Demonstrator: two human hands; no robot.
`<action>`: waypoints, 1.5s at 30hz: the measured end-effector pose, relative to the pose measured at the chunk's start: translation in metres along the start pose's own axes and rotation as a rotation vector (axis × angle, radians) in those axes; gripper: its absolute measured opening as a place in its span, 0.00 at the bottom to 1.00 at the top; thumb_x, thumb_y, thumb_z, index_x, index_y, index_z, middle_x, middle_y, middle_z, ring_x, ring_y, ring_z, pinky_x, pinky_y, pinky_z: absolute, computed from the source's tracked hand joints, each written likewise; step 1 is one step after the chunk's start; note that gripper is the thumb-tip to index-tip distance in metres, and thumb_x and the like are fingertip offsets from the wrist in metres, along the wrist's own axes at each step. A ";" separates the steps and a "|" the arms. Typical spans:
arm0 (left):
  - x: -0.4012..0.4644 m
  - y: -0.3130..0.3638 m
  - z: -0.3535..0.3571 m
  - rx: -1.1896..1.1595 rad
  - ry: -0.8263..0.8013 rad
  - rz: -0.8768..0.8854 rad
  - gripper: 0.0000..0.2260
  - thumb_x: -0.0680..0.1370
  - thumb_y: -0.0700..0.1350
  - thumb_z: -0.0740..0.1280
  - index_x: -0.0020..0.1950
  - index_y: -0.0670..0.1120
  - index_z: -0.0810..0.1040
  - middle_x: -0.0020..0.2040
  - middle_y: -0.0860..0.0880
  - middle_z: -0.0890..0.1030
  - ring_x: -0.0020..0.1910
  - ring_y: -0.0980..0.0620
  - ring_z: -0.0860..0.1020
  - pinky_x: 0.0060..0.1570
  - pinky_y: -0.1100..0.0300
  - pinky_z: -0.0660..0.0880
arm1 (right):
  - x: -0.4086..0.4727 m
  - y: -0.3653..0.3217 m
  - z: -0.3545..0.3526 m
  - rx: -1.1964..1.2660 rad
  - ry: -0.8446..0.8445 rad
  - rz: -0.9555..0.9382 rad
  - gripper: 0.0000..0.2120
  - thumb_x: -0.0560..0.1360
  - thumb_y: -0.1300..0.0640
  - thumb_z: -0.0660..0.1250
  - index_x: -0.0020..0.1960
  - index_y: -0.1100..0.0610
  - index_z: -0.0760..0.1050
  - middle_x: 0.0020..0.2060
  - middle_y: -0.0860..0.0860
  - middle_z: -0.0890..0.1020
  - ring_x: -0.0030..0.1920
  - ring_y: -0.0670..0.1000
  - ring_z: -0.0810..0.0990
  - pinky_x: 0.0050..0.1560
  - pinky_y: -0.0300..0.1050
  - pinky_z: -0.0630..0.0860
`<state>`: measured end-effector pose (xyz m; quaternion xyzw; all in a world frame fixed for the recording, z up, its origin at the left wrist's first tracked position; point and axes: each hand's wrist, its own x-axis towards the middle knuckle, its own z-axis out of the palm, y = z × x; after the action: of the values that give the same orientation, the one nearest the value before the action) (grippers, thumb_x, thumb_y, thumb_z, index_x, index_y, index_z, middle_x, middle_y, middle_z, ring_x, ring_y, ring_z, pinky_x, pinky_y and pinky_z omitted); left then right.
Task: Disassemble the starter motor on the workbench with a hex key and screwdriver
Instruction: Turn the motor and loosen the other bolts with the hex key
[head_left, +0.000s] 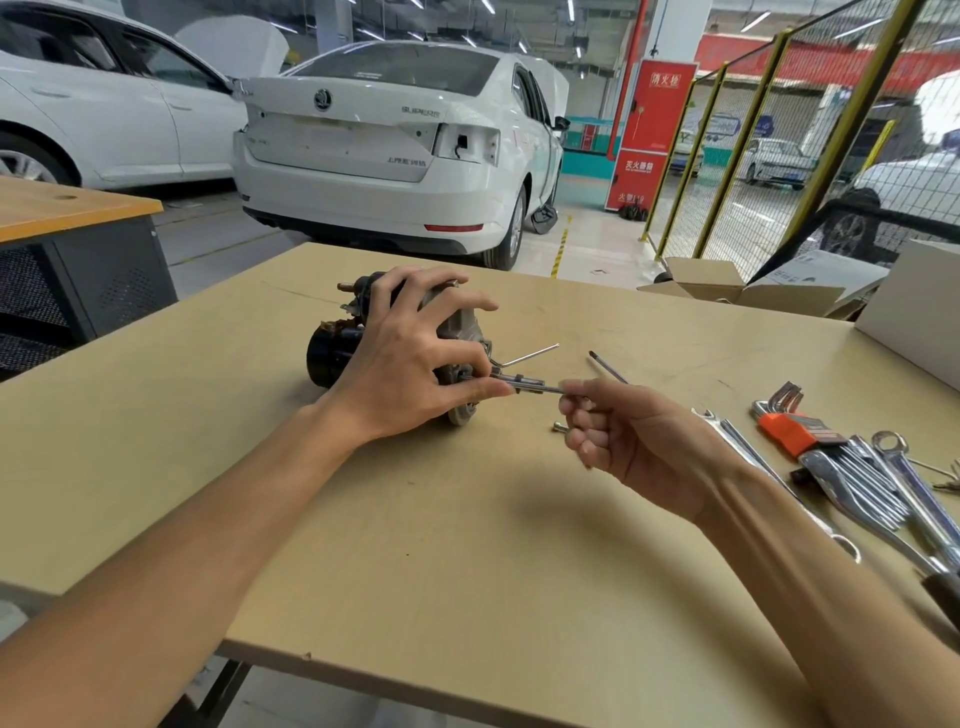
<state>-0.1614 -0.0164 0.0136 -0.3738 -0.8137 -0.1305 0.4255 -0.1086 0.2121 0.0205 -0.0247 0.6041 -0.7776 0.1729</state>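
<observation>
On the workbench (467, 519), left hand (410, 364) grips the starter motor (332, 353); right hand (623, 431) pinches a long bolt (535, 387).

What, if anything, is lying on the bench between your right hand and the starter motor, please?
Nothing blocks it: the right hand already holds a long bolt reaching the starter motor. A small loose bolt lies just below.

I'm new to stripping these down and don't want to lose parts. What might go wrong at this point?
The loose bolt lies bare on the workbench under the right hand; a sweep could knock it off. The starter motor is steadied only by the left hand, so it may roll as the long bolt pulls free.
</observation>
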 end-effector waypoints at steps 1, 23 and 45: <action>0.000 -0.001 0.001 0.002 0.000 -0.004 0.16 0.73 0.64 0.69 0.36 0.53 0.84 0.62 0.51 0.80 0.66 0.42 0.72 0.64 0.43 0.59 | 0.000 -0.001 0.001 0.029 -0.001 0.005 0.09 0.69 0.59 0.69 0.31 0.59 0.82 0.26 0.51 0.76 0.25 0.47 0.78 0.25 0.35 0.76; 0.030 -0.024 0.000 0.113 0.154 -0.338 0.22 0.84 0.54 0.55 0.30 0.50 0.66 0.25 0.50 0.69 0.26 0.48 0.68 0.31 0.58 0.55 | 0.008 0.016 0.010 -0.325 -0.034 -0.044 0.14 0.78 0.52 0.68 0.42 0.60 0.86 0.30 0.47 0.69 0.30 0.45 0.67 0.28 0.34 0.65; 0.037 0.010 -0.018 0.197 0.075 -0.306 0.27 0.83 0.50 0.60 0.25 0.52 0.53 0.21 0.57 0.57 0.22 0.50 0.61 0.28 0.63 0.49 | 0.008 0.016 0.012 -0.848 0.154 -0.704 0.08 0.80 0.61 0.67 0.42 0.59 0.78 0.30 0.47 0.82 0.29 0.47 0.79 0.31 0.43 0.76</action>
<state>-0.1564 -0.0007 0.0523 -0.1972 -0.8535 -0.1274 0.4653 -0.1094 0.1952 0.0071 -0.2356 0.8304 -0.4766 -0.1671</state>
